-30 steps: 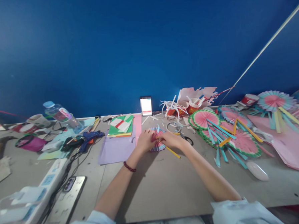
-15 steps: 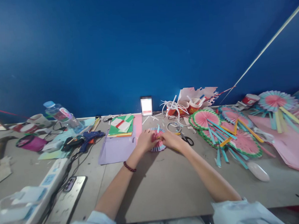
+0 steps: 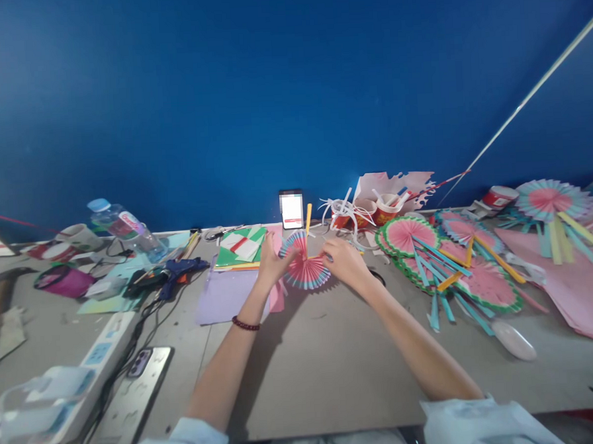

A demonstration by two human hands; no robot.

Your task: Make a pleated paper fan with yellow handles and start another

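A round pleated paper fan [image 3: 306,273], pink with a pale blue edge, is spread between my hands above the table. One yellow stick [image 3: 309,219] points up from it, and a narrow orange-red strip lies level towards the right, leaving a gap at the upper right. My left hand [image 3: 273,261] has its thumb across the fan's left side, with the fingers at and behind the edge. Bent fingers of my right hand [image 3: 345,260] pinch the fan's right side by the level strip; the fingertips are partly hidden. Scissors [image 3: 377,277] lie mostly hidden behind my right wrist.
Finished paper fans [image 3: 407,235] are piled at the right, with a white computer mouse [image 3: 514,340] in front. Coloured paper [image 3: 241,246] lies left of my hands. Farther left are a glue gun [image 3: 182,271], a bottle [image 3: 122,224], a power strip [image 3: 92,365] and a phone [image 3: 146,382].
The fan has opened out from under my hands, and its yellow stick now stands upright. My hands have moved apart, the left one leftward and the right one slightly rightward.
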